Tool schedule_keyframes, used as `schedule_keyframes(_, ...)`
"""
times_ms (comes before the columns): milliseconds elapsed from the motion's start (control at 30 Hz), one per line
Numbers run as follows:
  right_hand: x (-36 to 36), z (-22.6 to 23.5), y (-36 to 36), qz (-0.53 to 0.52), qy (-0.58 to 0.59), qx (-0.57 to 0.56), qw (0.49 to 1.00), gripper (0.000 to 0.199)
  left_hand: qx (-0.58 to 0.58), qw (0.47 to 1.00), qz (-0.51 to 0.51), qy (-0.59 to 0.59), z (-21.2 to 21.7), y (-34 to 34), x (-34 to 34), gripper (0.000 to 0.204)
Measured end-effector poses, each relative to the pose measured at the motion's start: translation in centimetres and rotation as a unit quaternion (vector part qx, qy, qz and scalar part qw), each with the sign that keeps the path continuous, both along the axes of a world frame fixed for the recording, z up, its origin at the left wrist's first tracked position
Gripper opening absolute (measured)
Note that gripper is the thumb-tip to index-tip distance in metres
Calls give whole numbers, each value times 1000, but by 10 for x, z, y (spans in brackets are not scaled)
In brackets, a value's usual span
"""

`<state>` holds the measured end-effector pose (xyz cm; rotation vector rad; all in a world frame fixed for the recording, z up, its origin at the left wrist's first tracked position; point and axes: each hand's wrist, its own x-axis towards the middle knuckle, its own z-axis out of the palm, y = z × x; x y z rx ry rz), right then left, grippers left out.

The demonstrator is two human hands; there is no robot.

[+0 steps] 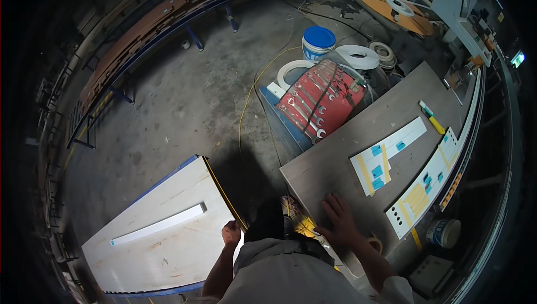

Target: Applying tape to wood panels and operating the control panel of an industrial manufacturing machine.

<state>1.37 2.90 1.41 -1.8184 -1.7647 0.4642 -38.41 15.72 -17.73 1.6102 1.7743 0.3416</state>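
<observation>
My left hand (231, 232) is closed at the right edge of a pale board-topped table (184, 253); whatever its curled fingers hold is hidden. On that table lies a long, narrow white strip (159, 224). My right hand (339, 221) rests palm down, fingers spread, on the near part of a grey-brown tabletop (330, 167). Farther along this top lies a white piece with yellow tape and teal patches (369, 167). Beside it is a longer white strip (425, 189) with dark round holes and tape. A yellow-and-green utility knife (433, 118) lies beyond them.
Ahead, a red tool panel (324, 99) carries several wrenches. Behind it stand a blue-lidded bucket (318, 41) and white rolls (357, 56). A yellow cable (246, 102) crosses the floor. Boards lie on a blue-legged rack (151, 29) at far left. A round tub (444, 232) stands at right.
</observation>
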Motion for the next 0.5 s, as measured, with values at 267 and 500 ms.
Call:
schedule_keyframes(267, 7, 22, 93, -295, 132, 27, 946, 30, 67, 995, -52, 46, 16, 205, 47, 30)
schedule_keyframes(500, 50, 22, 294, -444, 99, 126, 882, 10, 126, 979, -128, 98, -17, 409, 10, 20)
